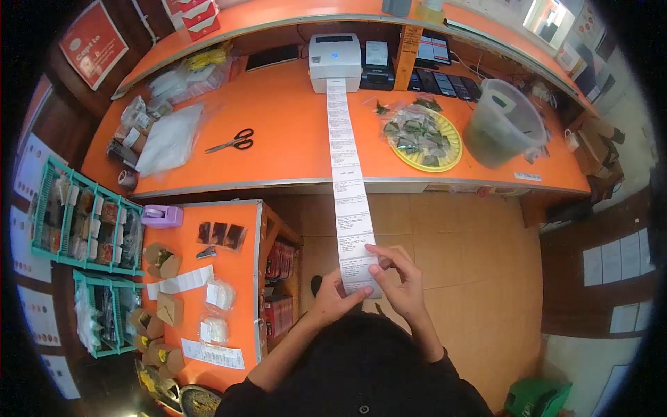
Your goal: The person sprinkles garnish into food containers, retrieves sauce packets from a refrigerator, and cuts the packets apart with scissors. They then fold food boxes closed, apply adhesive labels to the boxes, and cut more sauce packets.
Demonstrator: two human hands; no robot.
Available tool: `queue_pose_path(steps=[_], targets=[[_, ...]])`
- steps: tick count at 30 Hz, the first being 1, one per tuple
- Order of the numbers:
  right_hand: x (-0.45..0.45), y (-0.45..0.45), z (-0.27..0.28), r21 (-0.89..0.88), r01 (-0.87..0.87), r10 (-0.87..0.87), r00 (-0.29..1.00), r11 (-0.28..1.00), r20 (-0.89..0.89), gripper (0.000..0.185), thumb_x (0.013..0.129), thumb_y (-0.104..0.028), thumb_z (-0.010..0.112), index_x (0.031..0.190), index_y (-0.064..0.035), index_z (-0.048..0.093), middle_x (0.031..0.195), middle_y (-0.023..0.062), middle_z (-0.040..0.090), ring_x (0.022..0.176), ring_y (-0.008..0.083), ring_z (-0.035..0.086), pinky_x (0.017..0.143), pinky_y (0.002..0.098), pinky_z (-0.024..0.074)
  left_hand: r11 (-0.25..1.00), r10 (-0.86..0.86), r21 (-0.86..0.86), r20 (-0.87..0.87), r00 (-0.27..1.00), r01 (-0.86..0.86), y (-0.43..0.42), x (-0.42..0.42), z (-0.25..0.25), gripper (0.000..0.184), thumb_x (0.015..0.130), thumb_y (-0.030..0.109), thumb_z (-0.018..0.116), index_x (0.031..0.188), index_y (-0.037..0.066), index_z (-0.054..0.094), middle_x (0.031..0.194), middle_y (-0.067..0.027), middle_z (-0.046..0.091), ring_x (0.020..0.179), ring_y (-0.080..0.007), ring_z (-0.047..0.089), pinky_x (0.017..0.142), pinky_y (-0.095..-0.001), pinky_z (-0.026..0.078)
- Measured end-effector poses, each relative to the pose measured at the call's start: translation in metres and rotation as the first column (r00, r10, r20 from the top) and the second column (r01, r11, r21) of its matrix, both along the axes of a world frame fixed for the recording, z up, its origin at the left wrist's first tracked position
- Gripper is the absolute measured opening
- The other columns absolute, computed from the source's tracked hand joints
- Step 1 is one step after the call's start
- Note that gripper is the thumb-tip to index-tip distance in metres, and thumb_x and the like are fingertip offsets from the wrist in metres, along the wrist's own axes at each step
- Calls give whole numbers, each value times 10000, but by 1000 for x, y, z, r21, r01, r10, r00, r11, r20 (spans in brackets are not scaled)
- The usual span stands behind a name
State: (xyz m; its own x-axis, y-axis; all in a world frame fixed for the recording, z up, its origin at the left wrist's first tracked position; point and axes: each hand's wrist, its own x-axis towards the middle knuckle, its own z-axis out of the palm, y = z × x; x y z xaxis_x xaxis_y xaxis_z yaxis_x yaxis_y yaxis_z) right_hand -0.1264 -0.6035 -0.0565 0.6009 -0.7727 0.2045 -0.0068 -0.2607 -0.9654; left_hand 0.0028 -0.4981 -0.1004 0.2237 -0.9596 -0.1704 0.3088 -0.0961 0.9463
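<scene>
A long strip of printed labels (pixel 344 146) runs out of the white label printer (pixel 335 55), across the orange counter and over its front edge. Its near end is in my hands, close to my body. My left hand (pixel 337 299) grips the lower left edge, thumb on top of the paper. On the right edge, slightly higher, my right hand (pixel 399 281) pinches the strip with thumb and fingers. Black-handled scissors (pixel 233 141) lie on the counter to the left of the strip, apart from both hands.
Right of the strip are a yellow plate (pixel 455 142) of small green packets and a translucent bucket (pixel 501 125). Several phones (pixel 445 83) stand behind. The left side table (pixel 243 278) bears a purple tape dispenser (pixel 162 216), paper boxes (pixel 170 309) and bagged rice-like mounds (pixel 219 295). Teal baskets (pixel 87 215) stand beyond.
</scene>
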Motion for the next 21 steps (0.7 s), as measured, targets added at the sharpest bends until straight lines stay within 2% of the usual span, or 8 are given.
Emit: queue_pose_path(steps=[2, 5, 7, 9, 10, 17, 20, 21], targets=[[0, -1, 0, -28, 9, -9, 1000, 1000, -15, 326, 863, -44, 670, 1189, -50, 671, 952, 82, 629, 830, 136, 600, 758, 272, 485, 996, 39, -79, -80, 996, -46, -2, -8, -2, 483, 849, 45, 722, 1280, -12, 512, 1217, -109, 623, 1106, -181, 598, 955, -362, 492], [1, -2, -2, -19, 25, -25, 1000, 1000, -2, 332, 852, -35, 678, 1183, -55, 676, 945, 74, 628, 804, 132, 592, 747, 266, 485, 996, 63, -68, 19, 998, -62, -2, -12, 5, 503, 850, 42, 718, 1295, -4, 487, 1222, -105, 613, 1120, -186, 591, 962, -365, 490], [2, -1, 1, 52, 54, -55, 998, 997, 24, 311, 841, -28, 689, 1151, -58, 695, 927, 63, 623, 775, 130, 582, 733, 266, 487, 996, 77, -56, 21, 997, -76, -3, -15, 6, 512, 847, 45, 721, 1297, -2, 482, 1220, -104, 612, 1118, -189, 592, 963, -365, 491], [1, -2, 0, 1, 74, -74, 997, 997, 23, 283, 837, -27, 693, 1117, -61, 712, 918, 61, 619, 777, 132, 583, 725, 267, 488, 995, 87, -45, 23, 996, -86, -3, -18, 6, 521, 844, 48, 724, 1300, 0, 476, 1217, -103, 611, 1115, -192, 593, 964, -364, 492], [0, -2, -1, -51, 97, -96, 995, 994, 20, 255, 832, -26, 696, 1082, -65, 729, 910, 58, 615, 779, 133, 584, 717, 269, 489, 996, 87, -36, -11, 996, -87, -2, -20, 7, 532, 842, 55, 729, 1304, 2, 471, 1218, -103, 608, 1116, -192, 592, 963, -364, 492], [-2, 4, -2, -8, 174, -173, 982, 985, 74, 199, 791, -4, 725, 970, -80, 769, 911, 50, 593, 784, 134, 577, 690, 259, 482, 993, 105, -33, -142, 984, -111, -2, -30, 2, 566, 831, 62, 740, 1316, 6, 452, 1216, -99, 602, 1123, -186, 585, 973, -367, 484], [-7, 9, -1, -27, 221, -218, 973, 975, 79, 217, 761, 3, 739, 947, -103, 777, 969, 66, 578, 870, 163, 566, 725, 282, 468, 996, 87, -24, -133, 987, -91, -2, -31, 9, 551, 823, 52, 746, 1299, -1, 473, 1227, -94, 599, 1133, -180, 578, 972, -363, 483], [-13, 12, 0, -161, 233, -231, 972, 959, 31, 208, 752, -14, 750, 933, -113, 780, 993, 75, 565, 932, 196, 553, 758, 300, 459, 995, 90, -25, -136, 987, -95, 0, -32, 7, 551, 823, 52, 746, 1299, -1, 473, 1227, -94, 599, 1133, -180, 578, 972, -363, 483]])
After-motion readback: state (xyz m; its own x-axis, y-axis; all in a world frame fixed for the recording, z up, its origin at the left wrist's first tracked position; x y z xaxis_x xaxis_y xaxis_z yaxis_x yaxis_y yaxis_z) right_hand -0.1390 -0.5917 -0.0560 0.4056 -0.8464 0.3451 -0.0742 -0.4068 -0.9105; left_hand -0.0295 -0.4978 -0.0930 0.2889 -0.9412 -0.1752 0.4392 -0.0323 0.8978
